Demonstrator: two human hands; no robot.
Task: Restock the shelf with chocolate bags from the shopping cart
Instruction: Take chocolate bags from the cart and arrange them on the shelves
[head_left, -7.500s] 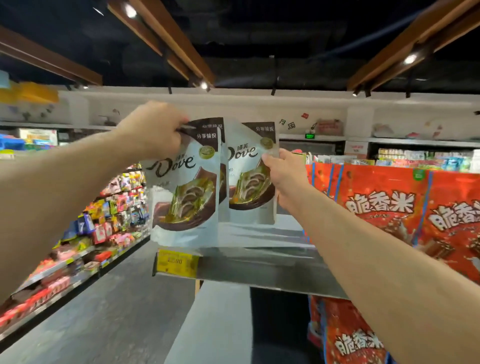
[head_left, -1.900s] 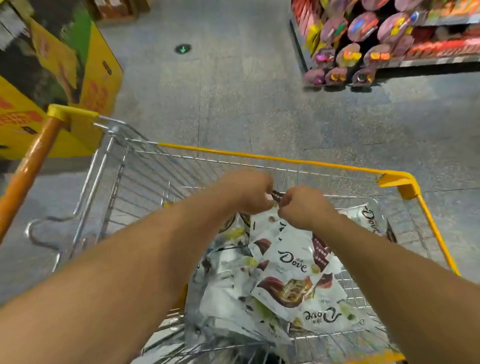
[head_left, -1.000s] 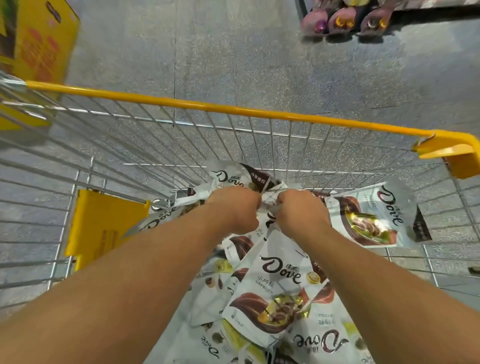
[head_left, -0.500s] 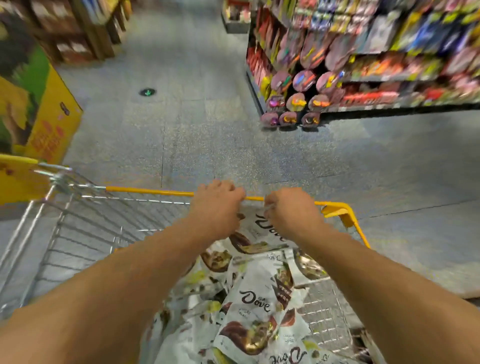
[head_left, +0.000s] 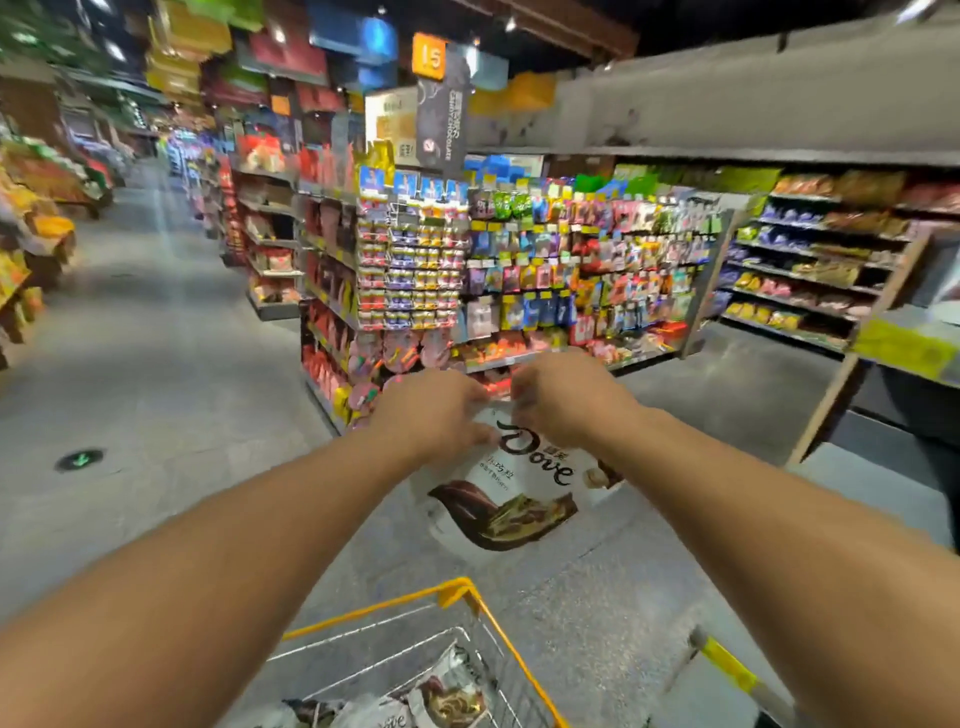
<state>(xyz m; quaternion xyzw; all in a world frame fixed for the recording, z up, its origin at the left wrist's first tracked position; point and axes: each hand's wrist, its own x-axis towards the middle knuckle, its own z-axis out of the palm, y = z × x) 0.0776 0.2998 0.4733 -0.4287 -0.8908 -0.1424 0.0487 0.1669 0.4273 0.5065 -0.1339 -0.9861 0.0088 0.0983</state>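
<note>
Chocolate bag (head_left: 514, 499) is at dead centre, hanging label toward you, clear above the cart (head_left: 498, 618), whose yellow rim sits at 6 o'clock. Your left hand (head_left: 434, 410) and right hand (head_left: 566, 400) both grip its top edge, close together and knuckles up. The fingertips are hidden, so I can't tell how deep the pinch is. The spare bags (head_left: 447, 696) lie in the cart at 6 o'clock. My guess is the target is the shelf edge (head_left: 904, 358) with the yellow price strip at 3 o'clock, though it's blurred. Carry by the top seam only and let the bag hang; don't squeeze the body. Swing toward 3 o'clock and land the bottom edge first. Stand it upright with the label out, then let go one hand at a time so it doesn't tip forward.
</note>
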